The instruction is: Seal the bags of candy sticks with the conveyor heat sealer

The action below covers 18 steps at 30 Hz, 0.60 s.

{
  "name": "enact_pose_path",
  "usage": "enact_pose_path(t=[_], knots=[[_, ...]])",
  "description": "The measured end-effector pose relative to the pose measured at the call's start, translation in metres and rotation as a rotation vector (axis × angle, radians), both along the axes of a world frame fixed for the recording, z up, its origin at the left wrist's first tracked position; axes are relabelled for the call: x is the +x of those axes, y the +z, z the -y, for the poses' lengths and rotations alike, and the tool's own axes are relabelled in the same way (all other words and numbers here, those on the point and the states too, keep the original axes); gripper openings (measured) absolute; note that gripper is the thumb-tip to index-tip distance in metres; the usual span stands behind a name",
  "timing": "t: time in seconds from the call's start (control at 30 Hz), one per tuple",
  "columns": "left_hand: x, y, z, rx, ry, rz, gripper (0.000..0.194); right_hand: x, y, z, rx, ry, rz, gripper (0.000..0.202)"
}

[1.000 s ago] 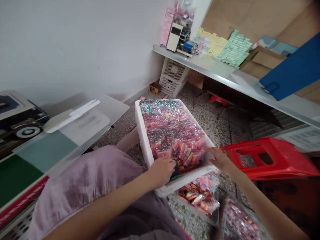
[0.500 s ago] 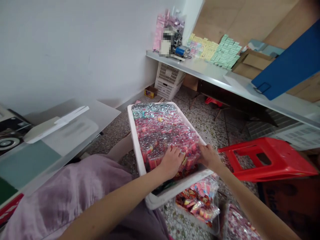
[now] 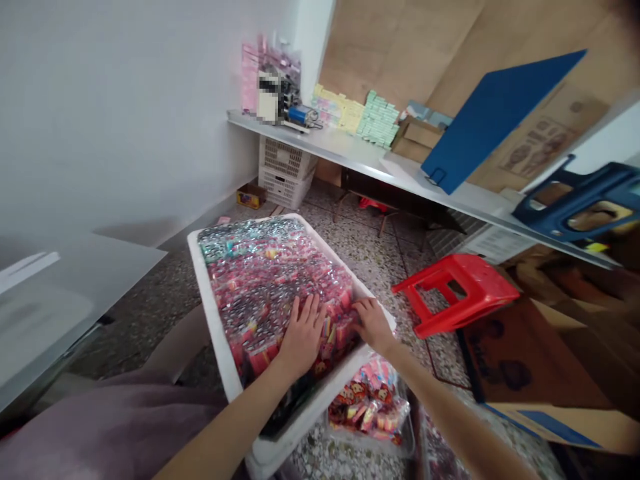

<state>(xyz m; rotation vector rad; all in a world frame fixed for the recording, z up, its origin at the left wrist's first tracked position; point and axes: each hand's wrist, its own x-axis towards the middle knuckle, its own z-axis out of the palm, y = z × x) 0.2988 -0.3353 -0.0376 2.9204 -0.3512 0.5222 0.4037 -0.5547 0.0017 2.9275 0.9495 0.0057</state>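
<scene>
A white foam box (image 3: 207,303) holds many shiny wrapped packets (image 3: 270,273), mostly pink and red, with teal ones at the far end. My left hand (image 3: 303,335) lies on the packets near the box's near end, fingers spread. By the right rim my right hand (image 3: 371,325) touches the pink packets with bent fingers; its fingertips are partly hidden among them, so a hold cannot be made out. Dark material shows in the near corner of the box.
Below the box, a clear tray (image 3: 367,440) holds more packets on the speckled floor. A red stool (image 3: 470,287) lies to the right, near a cardboard box (image 3: 535,360). A long table (image 3: 360,157) bears a machine and a blue board (image 3: 500,120).
The view has swung right, so the box and table appear further left and a dark blue stool shows at right. My left hand's fingers are more spread on the packets.
</scene>
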Motion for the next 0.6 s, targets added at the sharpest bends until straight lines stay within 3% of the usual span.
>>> enact_pose_path(t=[0.2, 0.3, 0.6], knots=[[-0.002, -0.006, 0.000, -0.026, -0.023, 0.005, 0.060, -0.008, -0.008, -0.010, -0.001, -0.101, -0.024, 0.081], [-0.005, -0.002, -0.002, -0.010, -0.019, -0.016, 0.058, -0.009, -0.010, -0.010, -0.024, -0.139, -0.041, 0.086], [-0.008, 0.006, -0.003, -0.001, -0.026, -0.068, 0.056, -0.004, -0.008, -0.003, -0.074, -0.110, -0.110, 0.027]])
